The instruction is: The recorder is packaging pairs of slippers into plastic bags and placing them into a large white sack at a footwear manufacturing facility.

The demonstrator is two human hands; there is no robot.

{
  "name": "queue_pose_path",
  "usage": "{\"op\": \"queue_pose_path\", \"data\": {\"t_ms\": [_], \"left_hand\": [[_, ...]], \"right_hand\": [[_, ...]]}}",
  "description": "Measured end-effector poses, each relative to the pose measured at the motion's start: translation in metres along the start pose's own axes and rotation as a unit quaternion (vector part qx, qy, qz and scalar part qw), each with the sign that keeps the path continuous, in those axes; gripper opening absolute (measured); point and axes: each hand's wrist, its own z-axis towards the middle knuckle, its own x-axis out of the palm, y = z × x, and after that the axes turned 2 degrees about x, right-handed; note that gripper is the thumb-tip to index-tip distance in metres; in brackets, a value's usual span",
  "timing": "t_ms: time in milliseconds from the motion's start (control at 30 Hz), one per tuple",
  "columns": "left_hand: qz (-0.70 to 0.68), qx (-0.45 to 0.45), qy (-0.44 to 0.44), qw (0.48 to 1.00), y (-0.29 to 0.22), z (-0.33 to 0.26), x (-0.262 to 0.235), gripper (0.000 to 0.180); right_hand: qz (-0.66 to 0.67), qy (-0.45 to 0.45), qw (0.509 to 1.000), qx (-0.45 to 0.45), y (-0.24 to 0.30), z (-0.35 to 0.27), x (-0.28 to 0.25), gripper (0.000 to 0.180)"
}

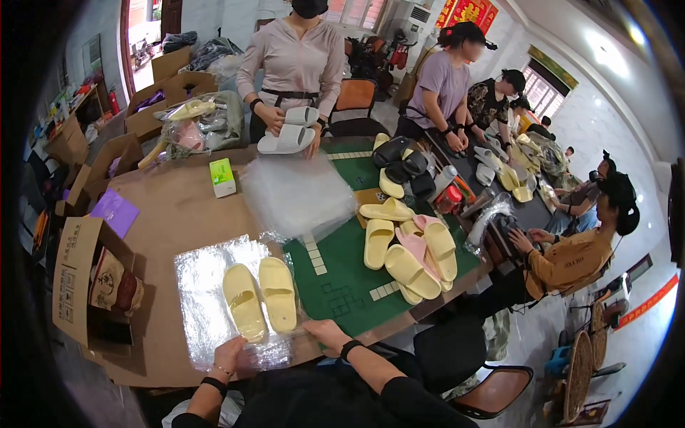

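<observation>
Clear plastic bags underlie two yellow slide sandals, just beyond the fingers, long axes running forward, heels nearest; the left hand is closer than the right hand. Whether fingers pinch plastic, I cannot tell.

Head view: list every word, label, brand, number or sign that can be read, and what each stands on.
Wording is not copied here; print shows on:
Brown carton: dark characters.
Beige-and-red package: dark lettering.
Red wall hanging: gold characters.
Orange shirt: dark print, too small.
Red strip: pale marks, too blurred.
Green-and-white box: markings too small.
</observation>
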Motion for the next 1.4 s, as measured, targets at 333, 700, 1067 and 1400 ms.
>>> {"op": "queue_pose_path", "data": {"t_ms": [333, 700, 1067, 1400], "left_hand": [[0.144, -0.203, 0.131, 0.960, 0.023, -0.011, 0.017, 0.010], [-0.043, -0.258, -0.057, 0.963, -0.069, 0.070, 0.086, 0.083], [0.018, -0.438, -0.128, 0.889, -0.066, 0.126, 0.111, 0.083], [0.143, -0.518, -0.127, 0.834, -0.069, 0.148, 0.109, 0.065]], "right_hand": [[-0.118, 0.117, 0.985, 0.038, -0.019, 0.018, -0.003, 0.005], [0.003, 0.167, 0.984, 0.062, -0.015, 0.014, -0.023, 0.013], [0.112, 0.032, 0.969, 0.218, -0.070, -0.058, -0.038, 0.024], [0.194, 0.175, 0.903, 0.342, -0.091, -0.080, -0.052, 0.033]]}}
